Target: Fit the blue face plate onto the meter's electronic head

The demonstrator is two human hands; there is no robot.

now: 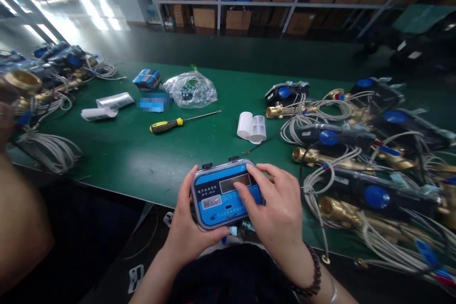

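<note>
A blue meter unit (pixel 213 213) with a dark display window and a clear cover is held up at the table's front edge. My left hand (pixel 185 221) wraps round its left side and lower edge. My right hand (pixel 276 199) grips its right side, the thumb lying over the display and the fingers on the upper right corner. Beyond the unit, a yellow and black screwdriver (pixel 166 126) lies on the green table (pixel 142 152). Two rolls of labels (pixel 245 126) stand just past the unit, to the right.
Brass meters with coiled cables (pixel 331 156) crowd the right side, and more meters (pixel 53 69) are piled at the left. A clear plastic bag (pixel 194 89), a blue box (pixel 147 79) and white rolls (pixel 107 106) lie farther back. Another person's arm (pixel 21 218) is at the left.
</note>
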